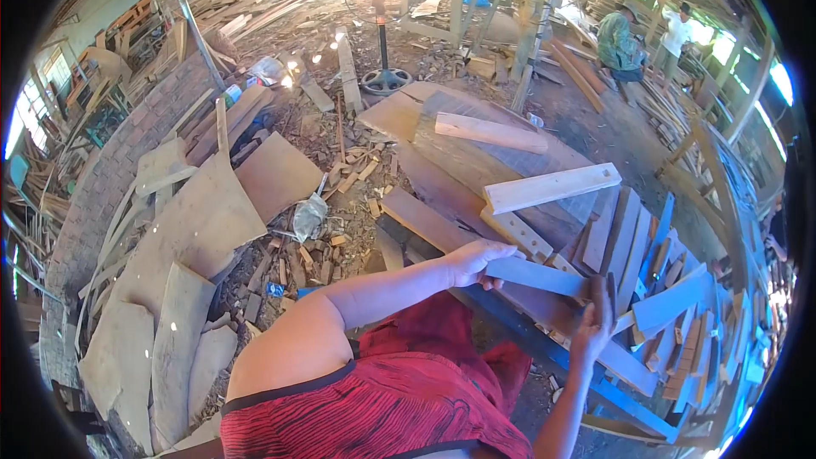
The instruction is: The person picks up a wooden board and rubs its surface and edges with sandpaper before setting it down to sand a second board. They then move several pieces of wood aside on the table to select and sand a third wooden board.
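Note:
A short, flat, greyish strip of wood [537,275] is held level between my two hands, in front of my red shirt. My left hand [478,263] pinches its left end, thumb on top. Around its right end my right hand [597,316] is closed, fingers upward. Just beyond the strip lies a block with round holes [517,234]. A pale squared timber [552,188] rests behind that, on wide dark boards [476,157]. Farther back on these boards lies another light timber piece [491,132].
Stacked offcuts [680,306] crowd my right side. Large curved slabs [178,229] lean at the left by a low brick wall [119,170]. Wood scraps and a plastic bag [309,217] litter the ground. A stand fan [382,34] stands ahead; two people [620,42] are at the back right.

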Action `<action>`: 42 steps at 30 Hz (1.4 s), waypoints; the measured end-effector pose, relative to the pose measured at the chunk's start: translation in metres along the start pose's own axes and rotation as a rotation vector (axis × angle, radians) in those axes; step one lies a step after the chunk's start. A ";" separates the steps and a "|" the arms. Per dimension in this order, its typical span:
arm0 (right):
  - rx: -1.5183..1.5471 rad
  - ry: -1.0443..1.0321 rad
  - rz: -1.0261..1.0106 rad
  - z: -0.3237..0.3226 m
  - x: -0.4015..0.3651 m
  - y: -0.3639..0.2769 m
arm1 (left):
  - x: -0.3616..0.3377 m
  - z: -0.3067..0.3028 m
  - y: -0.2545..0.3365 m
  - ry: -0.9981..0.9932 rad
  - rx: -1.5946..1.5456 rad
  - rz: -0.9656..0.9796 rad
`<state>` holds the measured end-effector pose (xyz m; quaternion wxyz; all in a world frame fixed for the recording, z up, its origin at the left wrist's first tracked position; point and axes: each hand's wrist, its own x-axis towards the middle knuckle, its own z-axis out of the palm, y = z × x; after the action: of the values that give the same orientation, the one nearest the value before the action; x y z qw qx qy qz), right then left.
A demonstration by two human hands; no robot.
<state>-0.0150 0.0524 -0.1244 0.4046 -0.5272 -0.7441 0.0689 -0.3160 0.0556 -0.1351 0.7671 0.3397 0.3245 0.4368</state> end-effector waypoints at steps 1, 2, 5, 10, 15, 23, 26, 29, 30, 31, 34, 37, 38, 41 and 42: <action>0.002 -0.004 -0.006 0.007 0.001 -0.017 | 0.000 0.002 0.002 0.004 -0.003 0.005; -0.022 -0.008 0.003 0.013 0.000 -0.038 | -0.001 0.007 0.005 0.044 0.020 -0.014; -0.101 -0.159 -0.077 0.037 -0.012 -0.098 | -0.003 0.010 0.001 0.115 0.058 -0.035; -0.067 -0.235 -0.191 0.054 -0.021 -0.104 | 0.006 0.016 -0.004 0.299 -0.008 -0.007; -0.358 0.044 0.053 0.027 0.005 0.014 | 0.003 0.005 -0.006 0.139 0.059 0.036; -0.127 0.045 -0.181 0.044 -0.002 -0.078 | -0.005 0.020 0.002 0.217 -0.012 0.001; -0.094 -0.177 -0.239 0.062 -0.025 -0.118 | -0.001 0.024 -0.004 0.386 -0.074 0.022; -0.160 -0.179 -0.204 0.050 -0.014 -0.093 | -0.013 0.012 0.003 0.337 -0.007 0.023; -0.209 -0.154 -0.131 0.044 -0.008 -0.076 | -0.018 0.008 0.006 0.320 0.030 0.023; -0.266 -0.096 -0.089 0.041 -0.002 -0.049 | -0.020 -0.003 0.004 0.288 0.035 0.032; -0.471 -0.098 0.124 0.029 0.018 0.014 | -0.024 -0.006 0.002 0.293 0.011 0.040; -0.586 -0.120 0.234 0.029 0.027 0.038 | -0.023 -0.004 0.001 0.299 0.010 0.053; -0.545 -0.071 0.217 0.033 0.026 0.031 | -0.022 -0.005 0.003 0.309 0.024 0.051; -0.223 -0.066 0.200 0.037 0.008 0.000 | -0.020 -0.006 0.002 0.311 -0.007 0.041; -0.394 0.035 -0.008 0.036 0.005 -0.035 | -0.018 -0.006 0.003 0.314 0.006 0.027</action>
<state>-0.0656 0.0534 -0.1270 0.3066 -0.5943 -0.7382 -0.0886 -0.3297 0.0419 -0.1327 0.6999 0.2739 0.4371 0.4940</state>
